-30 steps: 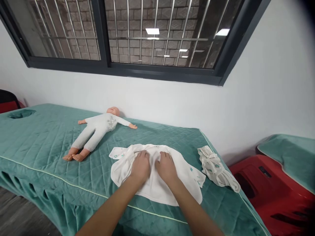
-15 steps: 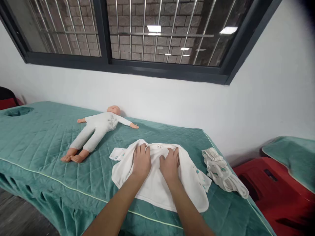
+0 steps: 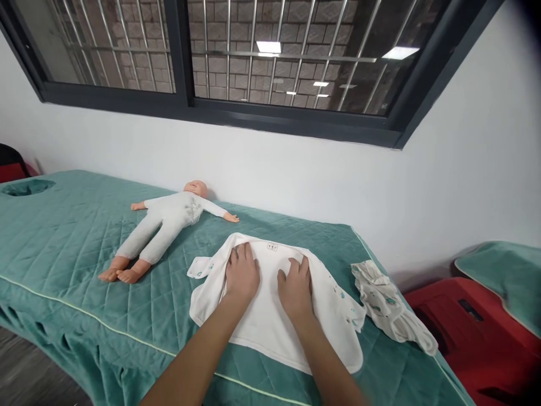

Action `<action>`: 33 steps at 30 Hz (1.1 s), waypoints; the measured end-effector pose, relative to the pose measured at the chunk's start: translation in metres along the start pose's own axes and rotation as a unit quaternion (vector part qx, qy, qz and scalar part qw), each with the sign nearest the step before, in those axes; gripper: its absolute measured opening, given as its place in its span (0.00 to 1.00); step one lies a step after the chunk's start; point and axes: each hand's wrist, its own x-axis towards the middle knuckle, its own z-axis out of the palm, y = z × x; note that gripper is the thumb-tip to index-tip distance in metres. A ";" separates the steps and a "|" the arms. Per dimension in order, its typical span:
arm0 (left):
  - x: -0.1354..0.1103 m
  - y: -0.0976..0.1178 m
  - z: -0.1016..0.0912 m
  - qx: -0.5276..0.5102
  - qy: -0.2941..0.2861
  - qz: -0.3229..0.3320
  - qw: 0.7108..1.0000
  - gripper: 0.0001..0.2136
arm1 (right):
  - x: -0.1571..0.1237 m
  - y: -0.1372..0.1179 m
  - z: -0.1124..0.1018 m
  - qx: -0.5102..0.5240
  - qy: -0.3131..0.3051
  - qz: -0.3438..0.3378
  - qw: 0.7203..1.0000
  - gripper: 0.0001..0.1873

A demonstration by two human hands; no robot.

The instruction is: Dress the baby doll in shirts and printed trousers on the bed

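Note:
A white baby garment (image 3: 270, 321) with a small printed pattern lies spread on the green quilted bed (image 3: 76, 248). My left hand (image 3: 242, 274) rests flat on its left half, fingers stretched out toward the collar. Beside it, my right hand (image 3: 296, 286) presses flat on the right half, fingers apart. Neither hand grips the cloth. A baby doll (image 3: 163, 228) in a white suit lies on its back to the left, arms out, near the wall.
A second crumpled patterned garment (image 3: 389, 307) lies at the bed's right edge. A red object (image 3: 469, 327) with a green cover (image 3: 507, 276) stands to the right. The white wall and a barred window (image 3: 236, 56) are behind the bed.
Both hands have slid apart and up the garment toward its collar, flattening it. The cloth now lies wider and smoother, and the collar label shows.

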 end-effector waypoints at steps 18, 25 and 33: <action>0.083 0.003 0.041 -0.015 -0.074 -0.007 0.997 0.28 | 0.098 0.014 0.053 -0.040 -0.108 0.031 0.993 0.34; 0.085 0.002 0.049 -0.007 -0.093 -0.017 0.995 0.29 | 0.099 0.019 0.063 -0.047 -0.139 0.014 0.989 0.37; 0.080 0.003 0.045 -0.002 -0.038 -0.015 0.999 0.28 | 0.098 0.017 0.059 0.016 -0.063 0.019 0.998 0.37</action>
